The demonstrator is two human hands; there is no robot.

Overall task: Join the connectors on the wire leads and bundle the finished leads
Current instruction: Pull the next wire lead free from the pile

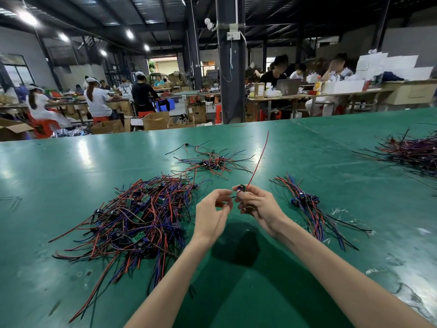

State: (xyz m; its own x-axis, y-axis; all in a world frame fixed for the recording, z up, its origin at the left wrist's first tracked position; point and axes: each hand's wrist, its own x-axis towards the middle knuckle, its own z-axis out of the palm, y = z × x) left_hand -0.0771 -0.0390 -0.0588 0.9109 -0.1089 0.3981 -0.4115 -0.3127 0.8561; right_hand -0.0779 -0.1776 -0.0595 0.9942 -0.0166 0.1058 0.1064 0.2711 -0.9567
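My right hand (256, 205) pinches a small connector piece (241, 187) with a red wire lead (259, 162) that rises up and away over the table. My left hand (212, 213) is just left of it, fingers curled, thumb and forefinger close to a thin dark wire end between the hands; whether it grips that wire is unclear. A big tangled pile of red, blue and black leads with small green boards (139, 214) lies to the left. A laid-out bunch of leads with blue connectors (307, 204) lies to the right.
The green table (260, 292) carries a smaller heap of leads (212, 162) farther back and another pile (413, 152) at the far right. Scuffed white patches mark the table's right side. Beyond the far edge are a dark pillar, cardboard boxes and seated workers.
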